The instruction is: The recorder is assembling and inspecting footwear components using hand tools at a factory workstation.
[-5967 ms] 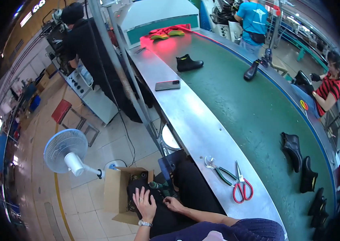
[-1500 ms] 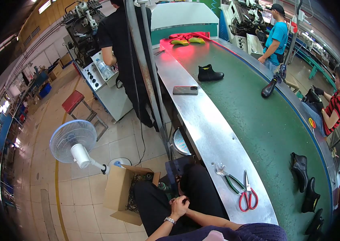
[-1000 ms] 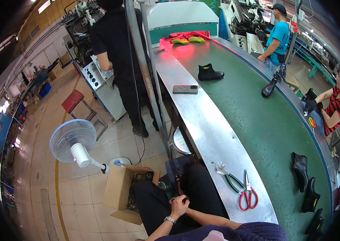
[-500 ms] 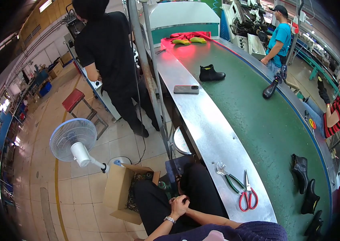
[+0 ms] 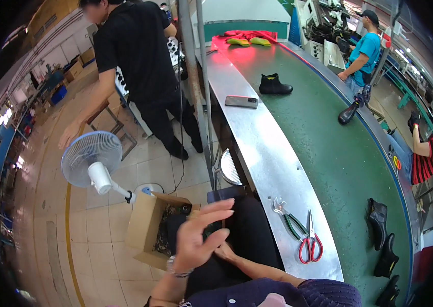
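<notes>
My left hand (image 5: 198,238) is raised above my lap with its fingers apart and nothing in it. A metal-banded watch (image 5: 178,267) is on that wrist. My right hand (image 5: 223,251) rests on my lap, its fingers mostly hidden behind the left hand. To the right, on the metal edge of the bench, lie pincers with green handles (image 5: 294,226) and scissors with red handles (image 5: 310,243). Neither hand touches them. Left of my legs stands an open cardboard box (image 5: 144,227) with dark small items inside.
A green conveyor belt (image 5: 319,153) carries a black ankle boot (image 5: 276,85) and, at right, several dark shoes (image 5: 378,225). A phone (image 5: 241,102) lies on the metal edge. A fan (image 5: 92,158) stands at left, near a person in black (image 5: 142,61). Two people work across the belt.
My left hand has lifted off my right hand and opened, moving up and left. The person in black has turned and stretched an arm toward the stool beside the fan.
</notes>
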Motion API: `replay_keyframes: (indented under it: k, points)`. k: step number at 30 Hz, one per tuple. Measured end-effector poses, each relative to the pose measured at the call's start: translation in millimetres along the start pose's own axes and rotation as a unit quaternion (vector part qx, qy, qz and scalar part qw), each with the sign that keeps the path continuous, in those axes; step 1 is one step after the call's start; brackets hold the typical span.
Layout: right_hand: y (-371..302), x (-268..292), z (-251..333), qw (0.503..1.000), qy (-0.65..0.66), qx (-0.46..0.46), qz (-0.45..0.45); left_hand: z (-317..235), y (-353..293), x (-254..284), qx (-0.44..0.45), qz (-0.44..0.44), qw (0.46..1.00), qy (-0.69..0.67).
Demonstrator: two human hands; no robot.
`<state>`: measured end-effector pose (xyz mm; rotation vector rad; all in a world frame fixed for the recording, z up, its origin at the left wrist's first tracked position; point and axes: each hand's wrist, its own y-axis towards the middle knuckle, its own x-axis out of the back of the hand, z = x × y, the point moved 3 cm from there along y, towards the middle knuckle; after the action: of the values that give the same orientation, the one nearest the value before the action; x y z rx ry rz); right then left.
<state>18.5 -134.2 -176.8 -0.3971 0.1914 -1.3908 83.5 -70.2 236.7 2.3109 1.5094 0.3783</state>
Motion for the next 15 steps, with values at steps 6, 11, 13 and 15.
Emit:
replay_keyframes:
  k: [6, 11, 13, 15]
  points:
    - [-12, 5, 39, 0.998, -0.025, -0.056, 0.006, -169, -7, 2, -0.169, -0.081, 0.961, -0.205]
    - [-14, 12, 42, 0.999, -0.026, -0.04, 0.004, -174, -2, -7, -0.263, -0.04, 0.935, -0.235]
    - [-15, 13, 45, 0.999, -0.032, -0.021, 0.003, -177, -4, -3, -0.252, 0.03, 0.938, -0.235]
    - [-17, 4, 50, 0.998, 0.004, -0.05, 0.037, -181, -4, 6, -0.25, 0.049, 0.941, -0.223]
